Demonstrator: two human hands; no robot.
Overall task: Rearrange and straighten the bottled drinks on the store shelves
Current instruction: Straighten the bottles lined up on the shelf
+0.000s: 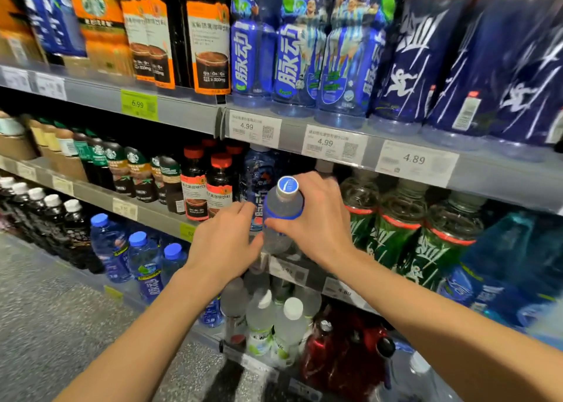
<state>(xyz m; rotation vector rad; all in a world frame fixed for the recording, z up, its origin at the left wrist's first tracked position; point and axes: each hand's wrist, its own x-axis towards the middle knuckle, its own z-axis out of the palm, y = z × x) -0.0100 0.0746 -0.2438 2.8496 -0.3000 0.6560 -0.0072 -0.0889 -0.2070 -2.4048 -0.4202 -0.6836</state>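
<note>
A clear bottle with a blue cap [283,210] stands at the front of the middle shelf [170,219], tilted slightly toward me. My right hand [320,219] grips it round the shoulder from the right. My left hand [225,243] reaches in from the left, its fingers curled beside the bottle's lower body; whether it grips the bottle is hidden. Behind the bottle stands a blue-labelled bottle [259,173]. Green-labelled bottles [393,228] stand right of my right hand.
Dark coffee bottles with red caps [207,185] stand left of my hands. The upper shelf [457,170] carries big blue bottles [292,51] and price tags. Below are white-capped bottles [283,325], red bottles [341,350] and blue-capped bottles [140,261]. Speckled floor [45,310] lies at lower left.
</note>
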